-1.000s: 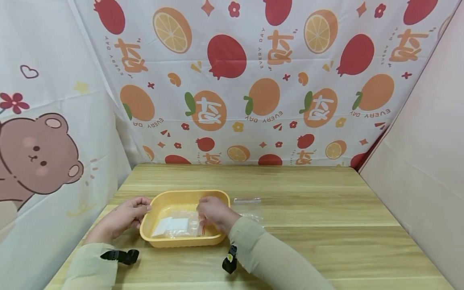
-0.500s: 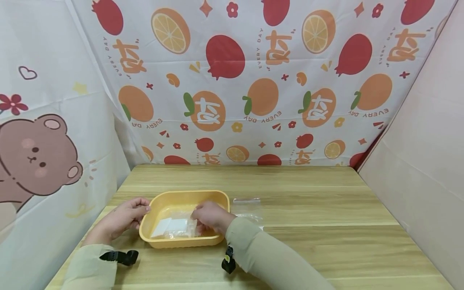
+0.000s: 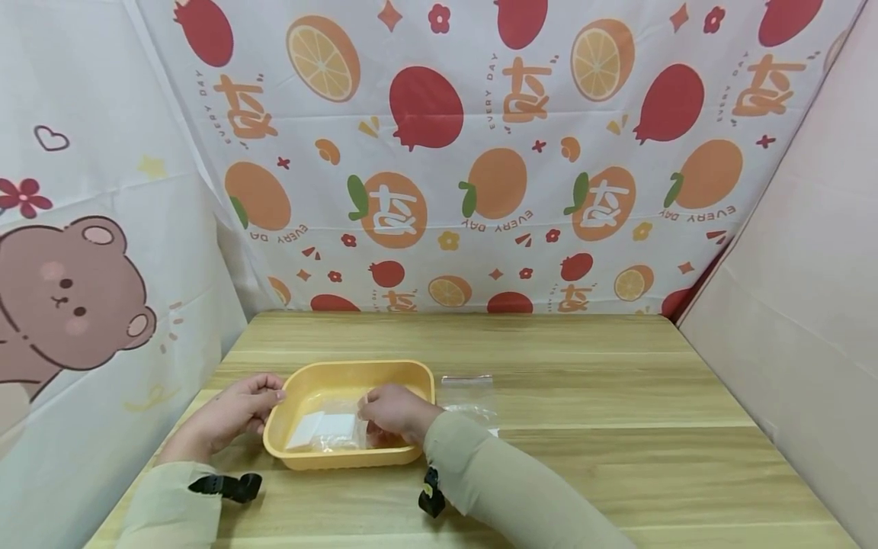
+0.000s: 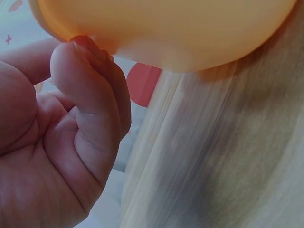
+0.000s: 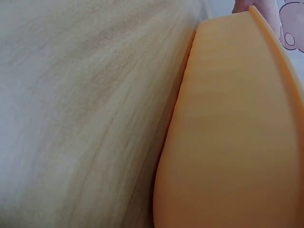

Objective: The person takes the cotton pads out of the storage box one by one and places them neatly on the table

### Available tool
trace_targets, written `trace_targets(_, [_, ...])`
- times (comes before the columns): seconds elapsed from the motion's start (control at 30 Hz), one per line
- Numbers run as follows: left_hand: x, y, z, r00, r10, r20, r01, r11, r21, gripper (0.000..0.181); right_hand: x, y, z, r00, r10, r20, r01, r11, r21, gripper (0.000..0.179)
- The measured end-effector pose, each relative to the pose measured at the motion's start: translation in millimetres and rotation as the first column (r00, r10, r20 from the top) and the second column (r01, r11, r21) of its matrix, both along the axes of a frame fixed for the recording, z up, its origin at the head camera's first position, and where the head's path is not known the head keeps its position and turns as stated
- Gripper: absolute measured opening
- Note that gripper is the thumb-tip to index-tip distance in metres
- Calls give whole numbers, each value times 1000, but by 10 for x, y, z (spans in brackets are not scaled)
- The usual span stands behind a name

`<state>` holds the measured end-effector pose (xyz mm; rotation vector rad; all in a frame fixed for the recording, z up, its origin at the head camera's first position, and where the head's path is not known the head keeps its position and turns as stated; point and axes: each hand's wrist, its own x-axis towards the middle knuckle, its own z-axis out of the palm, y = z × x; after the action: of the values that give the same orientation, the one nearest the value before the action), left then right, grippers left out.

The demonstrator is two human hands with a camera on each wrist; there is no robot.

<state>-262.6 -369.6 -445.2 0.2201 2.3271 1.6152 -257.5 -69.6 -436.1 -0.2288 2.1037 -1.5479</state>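
Observation:
A yellow plastic tray [image 3: 343, 459] stands on the table. My left hand [image 3: 236, 412] holds its left end, thumb at the rim; in the left wrist view the curled fingers [image 4: 90, 95] meet the tray's outer wall. Inside the tray lies a clear plastic bag [image 3: 336, 442] with white flat pieces [image 3: 338, 424] showing in or under it. My right hand [image 3: 394, 412] reaches down into the right half of the tray, over the bag's right end. Its fingertips are hidden, so whether they pinch the bag cannot be told. The right wrist view shows only the tray's outer side.
A clear zip bag [image 3: 468, 393] lies flat on the wooden table [image 3: 604, 412], just right of the tray and partly behind the right forearm. A fruit-print cloth [image 3: 425, 191] hangs behind the table; white cloths flank both sides.
My right hand has shifted slightly left within the tray and covers the red strip at the bag's right end that showed earlier. The left hand and tray stay in place.

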Motion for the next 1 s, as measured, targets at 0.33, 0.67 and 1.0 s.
trace_targets(0.33, [-16, -58, -46, 1000, -27, -7, 28, 999, 33, 34, 3, -26, -14, 1000, -24, 15, 24, 999, -34, 8])
trace_targets(0.67, [-1, -42, -17, 999, -34, -7, 34, 999, 38, 34, 1, -7, 24, 999, -39, -3, 38, 996, -81, 20])
trace_targets(1.0, [4, -34, -21, 1000, -31, -2, 31, 999, 31, 32, -37, 84, 142, 998, -2, -69, -6, 992, -123, 27])
